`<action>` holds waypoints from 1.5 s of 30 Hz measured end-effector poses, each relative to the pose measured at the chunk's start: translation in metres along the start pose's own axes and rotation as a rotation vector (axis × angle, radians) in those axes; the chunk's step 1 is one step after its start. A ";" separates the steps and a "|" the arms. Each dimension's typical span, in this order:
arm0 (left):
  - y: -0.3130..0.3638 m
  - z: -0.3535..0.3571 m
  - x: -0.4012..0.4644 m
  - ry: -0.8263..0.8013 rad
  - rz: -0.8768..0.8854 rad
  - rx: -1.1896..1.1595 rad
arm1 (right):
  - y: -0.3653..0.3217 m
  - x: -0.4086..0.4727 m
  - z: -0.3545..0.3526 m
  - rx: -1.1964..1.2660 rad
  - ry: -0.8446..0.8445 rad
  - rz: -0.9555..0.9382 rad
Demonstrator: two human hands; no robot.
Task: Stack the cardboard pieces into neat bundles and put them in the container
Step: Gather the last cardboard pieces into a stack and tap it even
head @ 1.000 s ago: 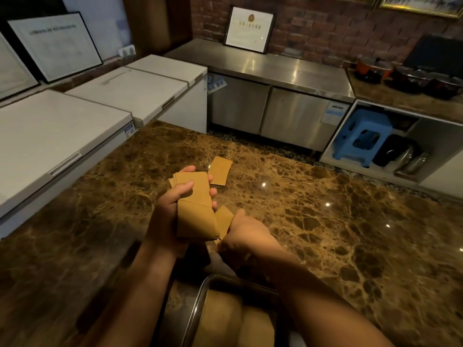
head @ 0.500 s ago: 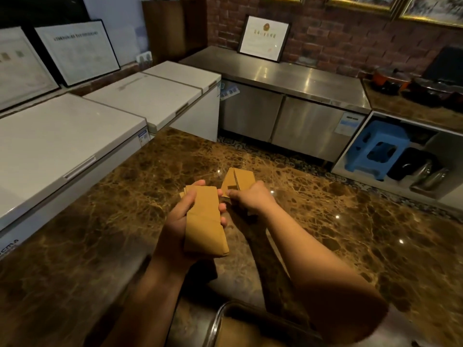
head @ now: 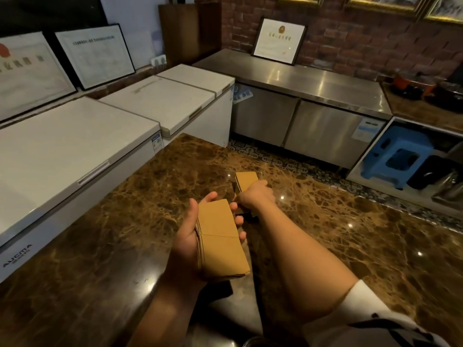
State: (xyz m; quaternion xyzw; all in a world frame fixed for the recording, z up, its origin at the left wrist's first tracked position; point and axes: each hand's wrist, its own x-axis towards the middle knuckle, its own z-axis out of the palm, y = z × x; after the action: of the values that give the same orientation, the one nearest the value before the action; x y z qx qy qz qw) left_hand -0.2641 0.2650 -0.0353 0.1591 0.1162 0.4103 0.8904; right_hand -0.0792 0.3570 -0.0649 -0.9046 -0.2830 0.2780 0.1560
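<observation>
Cardboard pieces [head: 220, 240] sit squared in a thick bundle in my left hand [head: 190, 236], thumb along one edge and fingertips curled round the other, held above the brown marble counter [head: 350, 234]. Just beyond it, my right hand [head: 255, 196] grips a smaller bundle [head: 246, 180], seemingly only a few pieces, raised off the counter. Chest freezers [head: 75, 151] stand to the left of my hands, a steel cabinet [head: 300, 116] beyond them.
</observation>
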 end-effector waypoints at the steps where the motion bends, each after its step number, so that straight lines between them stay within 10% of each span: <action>1: -0.001 0.001 0.001 0.016 -0.002 0.003 | 0.003 0.000 -0.001 0.010 0.010 -0.025; 7: -0.008 0.015 -0.001 0.048 -0.038 0.039 | 0.043 -0.019 -0.017 0.089 -0.092 -0.038; 18: -0.034 0.057 0.001 0.015 -0.158 0.114 | 0.126 -0.129 -0.132 1.126 -0.450 -0.387; 30: -0.069 0.107 -0.019 -0.067 -0.137 0.347 | 0.191 -0.194 -0.192 0.813 -0.159 -0.879; 45: -0.064 0.115 -0.034 -0.044 -0.064 0.496 | 0.174 -0.219 -0.195 1.164 -0.480 -0.257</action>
State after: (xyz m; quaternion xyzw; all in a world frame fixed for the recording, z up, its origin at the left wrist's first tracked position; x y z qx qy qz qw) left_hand -0.2030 0.1779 0.0492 0.3781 0.1988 0.3370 0.8390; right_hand -0.0405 0.0640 0.1050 -0.5433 -0.2192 0.5599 0.5859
